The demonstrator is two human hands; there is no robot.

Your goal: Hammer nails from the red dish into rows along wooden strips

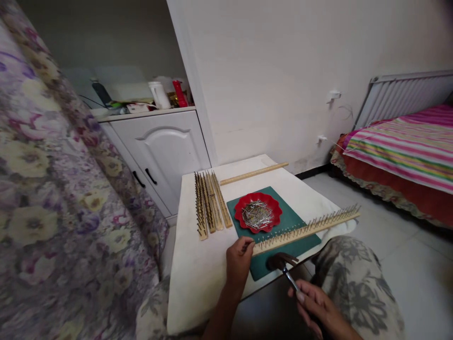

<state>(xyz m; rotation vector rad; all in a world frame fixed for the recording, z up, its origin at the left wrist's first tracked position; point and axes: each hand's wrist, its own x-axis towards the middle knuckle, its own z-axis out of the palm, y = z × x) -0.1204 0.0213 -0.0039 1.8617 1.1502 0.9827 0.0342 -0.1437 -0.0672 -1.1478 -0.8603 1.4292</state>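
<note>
Strip (304, 234) points 2–3 o'clock from left hand (238, 265), nearer, fingers bunched, hold unclear; right hand (318, 304), 4 o'clock, grips hammer (290, 279).

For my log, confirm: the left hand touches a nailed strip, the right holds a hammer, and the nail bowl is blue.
The head view shows a red bowl, not blue. The left hand does touch a nailed strip; the right hand holds a hammer.
</note>
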